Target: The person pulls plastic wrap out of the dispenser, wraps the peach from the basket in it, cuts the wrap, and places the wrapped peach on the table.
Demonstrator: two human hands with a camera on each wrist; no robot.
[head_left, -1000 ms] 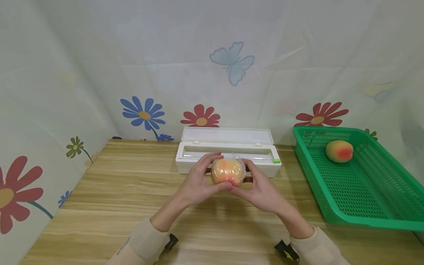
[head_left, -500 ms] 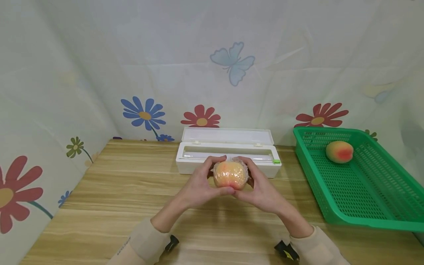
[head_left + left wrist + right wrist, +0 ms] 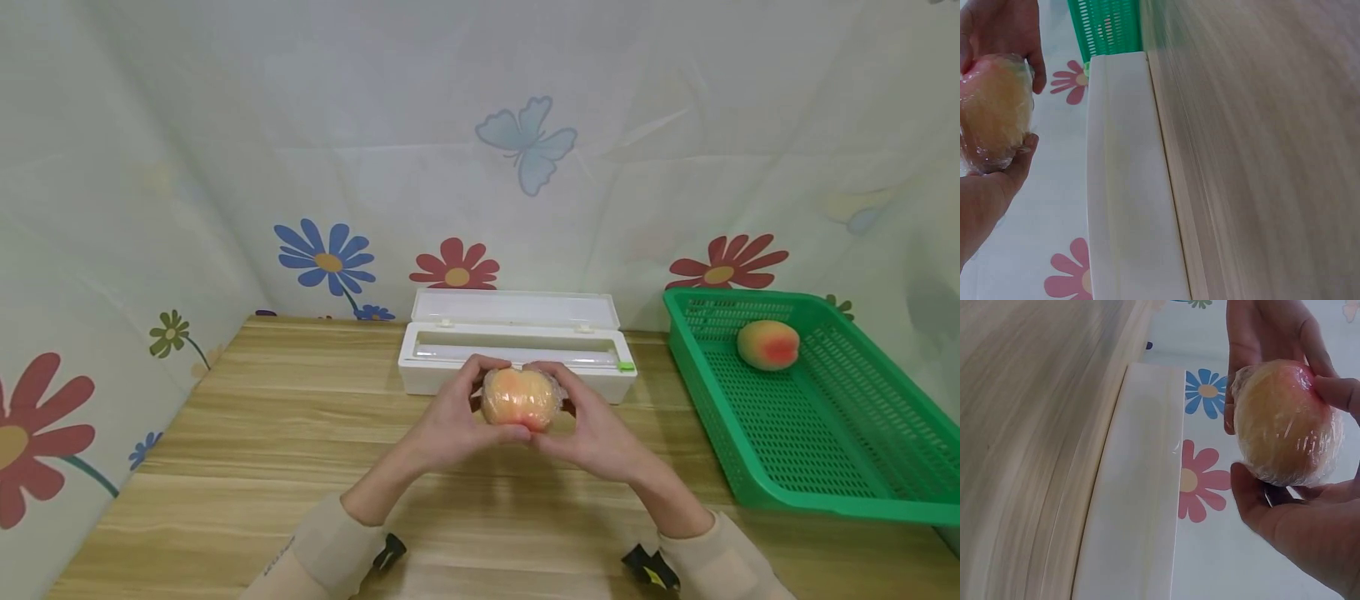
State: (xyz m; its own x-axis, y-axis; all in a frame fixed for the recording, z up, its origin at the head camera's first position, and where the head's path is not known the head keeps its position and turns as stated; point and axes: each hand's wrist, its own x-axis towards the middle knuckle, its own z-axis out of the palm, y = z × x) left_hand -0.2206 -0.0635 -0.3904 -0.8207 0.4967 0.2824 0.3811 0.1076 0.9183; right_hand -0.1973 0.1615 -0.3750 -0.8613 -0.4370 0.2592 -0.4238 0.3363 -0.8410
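Note:
A peach (image 3: 521, 398) covered in clear film is held between both hands in front of the white box. The left hand (image 3: 454, 421) grips its left side and the right hand (image 3: 588, 425) its right, with the thumbs meeting at the near edge. In the left wrist view the wrapped peach (image 3: 997, 112) is at the left edge, the film crinkled around it. In the right wrist view the film on the peach (image 3: 1288, 425) looks bunched at its upper left, beside the fingers. Some fingertips are hidden behind the fruit.
The white box (image 3: 435, 379) stands behind the hands, lid (image 3: 517, 309) raised, with a roll of film (image 3: 517, 356) inside. On the right, a green basket (image 3: 780, 496) holds another peach (image 3: 768, 345). A patterned curtain (image 3: 375, 167) hangs behind the wooden table (image 3: 262, 433).
The wrapped peach and both hands have shifted slightly toward the person. The fingers have moved a little around its far side, and the peach is turned slightly.

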